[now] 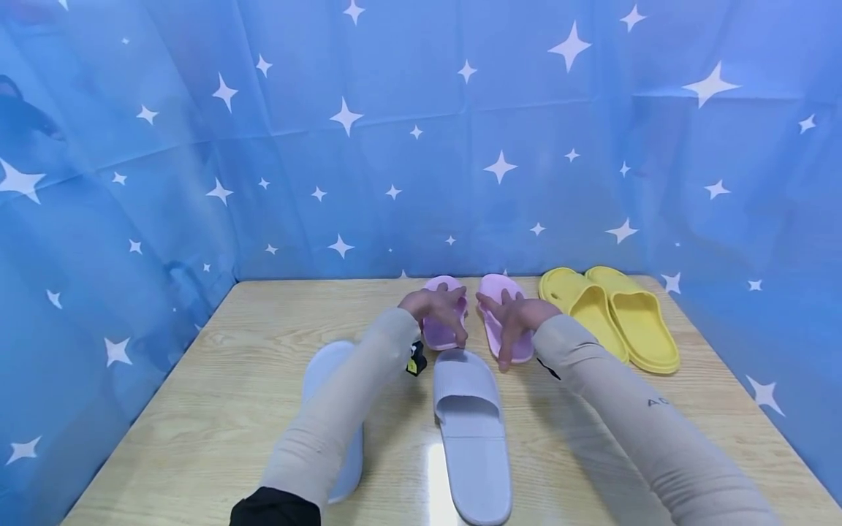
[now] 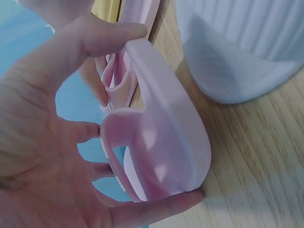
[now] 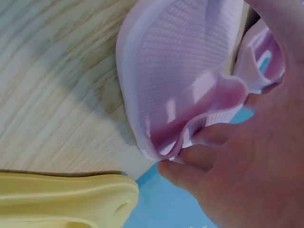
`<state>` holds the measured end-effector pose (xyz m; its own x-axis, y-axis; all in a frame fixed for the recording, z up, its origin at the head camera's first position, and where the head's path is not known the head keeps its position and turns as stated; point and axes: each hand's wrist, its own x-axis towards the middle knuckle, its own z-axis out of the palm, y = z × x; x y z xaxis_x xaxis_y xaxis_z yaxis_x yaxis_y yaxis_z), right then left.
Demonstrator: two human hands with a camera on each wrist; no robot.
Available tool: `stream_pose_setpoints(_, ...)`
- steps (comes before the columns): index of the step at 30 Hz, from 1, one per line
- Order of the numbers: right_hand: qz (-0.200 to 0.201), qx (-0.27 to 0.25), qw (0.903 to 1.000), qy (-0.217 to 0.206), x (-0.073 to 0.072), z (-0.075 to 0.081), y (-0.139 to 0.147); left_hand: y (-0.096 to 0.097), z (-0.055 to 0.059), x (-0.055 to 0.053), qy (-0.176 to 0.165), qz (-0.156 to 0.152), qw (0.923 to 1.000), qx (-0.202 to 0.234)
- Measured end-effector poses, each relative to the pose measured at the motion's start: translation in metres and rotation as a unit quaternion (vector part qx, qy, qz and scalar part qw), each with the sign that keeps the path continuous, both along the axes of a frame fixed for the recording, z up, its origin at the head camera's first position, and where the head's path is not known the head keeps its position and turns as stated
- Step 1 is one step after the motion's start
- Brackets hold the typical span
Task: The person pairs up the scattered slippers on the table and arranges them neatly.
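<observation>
Two small pink slippers stand side by side near the far edge of the table. My left hand (image 1: 437, 307) spans the left pink slipper (image 2: 166, 123), thumb on its heel end and the other fingers around the strap and toe end. Over the right pink slipper (image 3: 185, 61) is my right hand (image 1: 516, 318). In the right wrist view its fingers curl against the strap and toe end; its thumb tip is outside that view, but the head view shows it by the heel. Both slippers' toes point away from me.
Nearer to me lie two large grey-lilac slippers: one (image 1: 470, 431) in the middle, the other (image 1: 329, 361) partly behind my left sleeve. A yellow pair of slippers (image 1: 645, 332) sits right of the pink ones. A blue starred curtain (image 1: 408, 88) hangs behind the wooden table (image 1: 217, 409).
</observation>
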<state>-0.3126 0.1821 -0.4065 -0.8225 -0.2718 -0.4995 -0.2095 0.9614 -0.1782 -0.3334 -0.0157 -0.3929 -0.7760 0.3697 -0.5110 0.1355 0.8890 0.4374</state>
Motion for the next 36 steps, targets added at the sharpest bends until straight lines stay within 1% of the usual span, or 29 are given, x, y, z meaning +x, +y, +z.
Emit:
stream_pose_setpoints(5,-0.004,-0.001,1.0000,-0.002,0.003,0.000,0.000,0.003,-0.001,-0.001,0.008,-0.019,0.9998,-0.006)
stream_pose_setpoints(8,-0.015,-0.005,0.9999,-0.003,0.005,0.000,0.000,0.006,-0.002,-0.001,0.000,-0.011,0.9999,-0.007)
stream_pose_setpoints(11,-0.015,-0.008,0.9998,-0.005,0.006,-0.001,0.001,0.010,-0.001,-0.001,-0.008,-0.006,0.9999,-0.012)
stream_pose_setpoints(14,-0.014,-0.010,0.9998,-0.007,0.007,0.000,0.003,0.013,-0.001,0.000,-0.005,-0.011,0.9998,-0.017)
stream_pose_setpoints(24,-0.009,-0.008,0.9999,0.003,0.006,0.002,0.008,0.022,-0.002,0.001,-0.013,0.006,0.9998,-0.015)
stream_pose_setpoints(29,-0.001,0.001,0.9998,0.017,0.008,0.000,0.010,0.028,-0.002,0.004,-0.012,0.014,0.9998,-0.009)
stream_pose_setpoints(33,-0.013,-0.003,0.9994,0.033,0.011,-0.001,0.011,0.033,-0.001,0.005,-0.002,0.012,0.9998,-0.015)
stream_pose_setpoints(36,-0.009,-0.006,0.9987,0.049,0.013,-0.001,0.012,0.037,-0.002,0.006,-0.003,0.020,0.9997,-0.016)
